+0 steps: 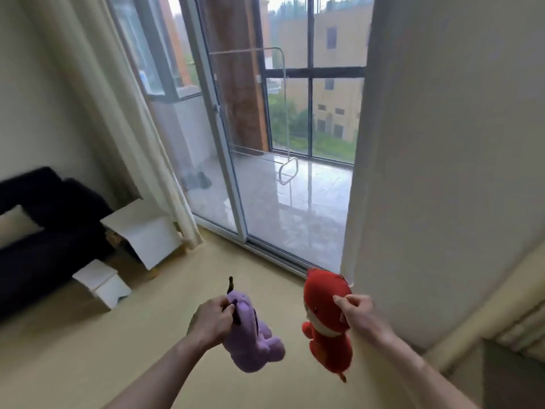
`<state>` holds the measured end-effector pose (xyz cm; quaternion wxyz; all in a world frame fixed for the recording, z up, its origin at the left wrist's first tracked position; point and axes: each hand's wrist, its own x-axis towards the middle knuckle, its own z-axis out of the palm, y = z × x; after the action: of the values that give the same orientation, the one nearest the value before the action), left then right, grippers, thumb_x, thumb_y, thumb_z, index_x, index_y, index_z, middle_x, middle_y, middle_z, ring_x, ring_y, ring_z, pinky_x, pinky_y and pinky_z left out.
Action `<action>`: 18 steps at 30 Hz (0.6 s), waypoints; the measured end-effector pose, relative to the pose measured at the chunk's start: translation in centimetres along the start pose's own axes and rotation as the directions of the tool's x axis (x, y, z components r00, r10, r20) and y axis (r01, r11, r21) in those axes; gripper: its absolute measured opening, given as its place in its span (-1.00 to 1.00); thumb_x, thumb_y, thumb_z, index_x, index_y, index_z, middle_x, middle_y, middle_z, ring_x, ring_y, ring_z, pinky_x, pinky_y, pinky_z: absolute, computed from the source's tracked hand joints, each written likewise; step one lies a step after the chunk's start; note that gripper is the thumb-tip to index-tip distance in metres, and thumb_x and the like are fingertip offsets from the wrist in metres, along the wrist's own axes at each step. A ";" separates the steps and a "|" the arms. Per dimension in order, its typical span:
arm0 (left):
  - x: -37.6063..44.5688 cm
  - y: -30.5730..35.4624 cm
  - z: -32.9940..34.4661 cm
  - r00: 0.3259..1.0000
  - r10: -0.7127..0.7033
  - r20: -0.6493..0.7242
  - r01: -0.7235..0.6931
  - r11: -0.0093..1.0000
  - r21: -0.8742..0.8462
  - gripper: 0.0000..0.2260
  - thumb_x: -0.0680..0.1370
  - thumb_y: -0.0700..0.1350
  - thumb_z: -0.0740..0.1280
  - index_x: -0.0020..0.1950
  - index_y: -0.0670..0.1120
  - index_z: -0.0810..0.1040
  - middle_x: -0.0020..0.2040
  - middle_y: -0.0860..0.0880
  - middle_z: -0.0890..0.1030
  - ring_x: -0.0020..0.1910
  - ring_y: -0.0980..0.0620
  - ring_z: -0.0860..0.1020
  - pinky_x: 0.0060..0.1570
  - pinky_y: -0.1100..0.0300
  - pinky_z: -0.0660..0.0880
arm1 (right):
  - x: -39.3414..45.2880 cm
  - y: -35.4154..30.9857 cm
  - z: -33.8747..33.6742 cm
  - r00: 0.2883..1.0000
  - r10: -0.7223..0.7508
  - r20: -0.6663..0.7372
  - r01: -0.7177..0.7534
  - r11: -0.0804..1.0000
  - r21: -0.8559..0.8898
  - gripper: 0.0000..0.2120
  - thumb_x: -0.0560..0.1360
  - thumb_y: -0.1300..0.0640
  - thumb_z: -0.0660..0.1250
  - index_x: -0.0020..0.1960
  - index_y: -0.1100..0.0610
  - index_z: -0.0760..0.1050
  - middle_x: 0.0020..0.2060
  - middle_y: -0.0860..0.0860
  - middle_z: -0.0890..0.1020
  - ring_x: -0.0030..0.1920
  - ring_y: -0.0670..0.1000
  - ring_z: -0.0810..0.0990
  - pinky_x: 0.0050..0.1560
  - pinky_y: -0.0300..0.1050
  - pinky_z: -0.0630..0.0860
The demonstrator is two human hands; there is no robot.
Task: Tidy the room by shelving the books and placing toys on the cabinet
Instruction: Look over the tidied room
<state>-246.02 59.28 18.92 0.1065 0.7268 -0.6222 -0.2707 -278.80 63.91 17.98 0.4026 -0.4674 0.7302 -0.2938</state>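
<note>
While both arms reach forward above the floor (88, 349), the left hand (210, 321) grips a purple plush toy (250, 346) by its head, and the right hand (361, 315) pinches a red plush toy (324, 320). Both of the 2 toys hang apart near a glass sliding door (265, 187); white cardboard boxes (141, 228) sit by a dark sofa (38, 231).

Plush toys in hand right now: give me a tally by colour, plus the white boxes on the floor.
Purple plush toy: 1, in the left hand
Red plush toy: 1, in the right hand
White boxes: 2
Total: 4
</note>
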 end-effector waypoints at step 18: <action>-2.7 -34.8 -22.5 0.866 -0.418 -0.274 0.358 0.902 -0.241 -0.73 0.65 -0.04 0.20 -0.25 -0.02 0.39 -0.22 -0.05 0.57 -0.18 -0.13 0.50 -0.29 0.09 0.31 | -3.2 -28.0 35.1 0.849 -0.303 0.432 0.385 0.916 -0.113 -0.54 0.60 -0.16 0.28 -0.37 0.07 0.43 -0.43 -0.02 0.46 -0.40 -0.04 0.40 -0.30 -0.11 0.29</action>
<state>-204.97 64.88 21.23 0.2150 0.8585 -0.4097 -0.2210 -235.31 54.07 23.88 0.4378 -0.6789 0.5597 -0.1849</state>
